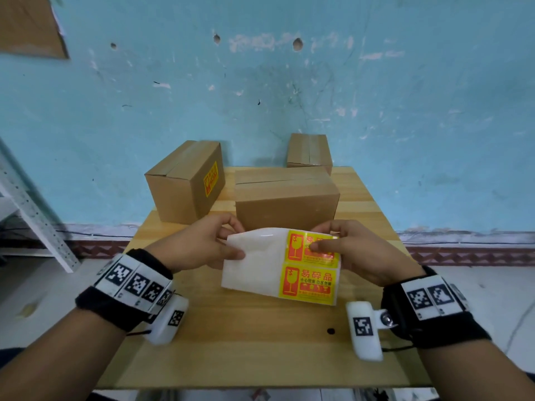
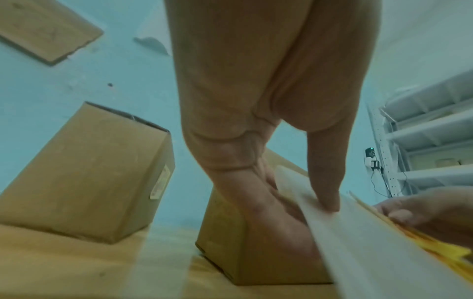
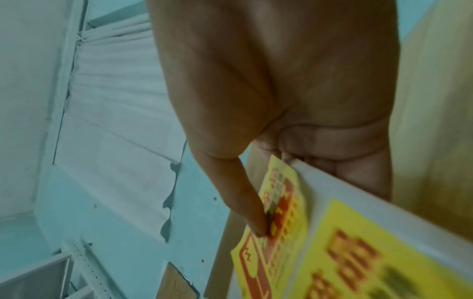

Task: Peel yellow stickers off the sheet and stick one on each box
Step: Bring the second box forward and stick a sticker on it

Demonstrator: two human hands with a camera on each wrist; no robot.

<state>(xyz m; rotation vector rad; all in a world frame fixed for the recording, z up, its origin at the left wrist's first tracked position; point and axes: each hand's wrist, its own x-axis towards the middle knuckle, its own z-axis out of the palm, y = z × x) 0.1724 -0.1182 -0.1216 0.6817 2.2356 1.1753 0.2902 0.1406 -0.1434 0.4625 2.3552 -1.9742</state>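
I hold a white backing sheet above the wooden table. My left hand pinches its bare left edge, thumb on top. Two yellow stickers remain on its right side; the lower sticker lies flat. My right hand pinches the upper yellow sticker, whose right edge stands lifted off the sheet. Three cardboard boxes stand behind: the left box carries a yellow sticker, the middle box and the small back box show none.
A blue wall rises right behind the table. A white metal shelf rack stands on the left. A small dark spot marks the tabletop near my right wrist. Floor shows on both sides of the table.
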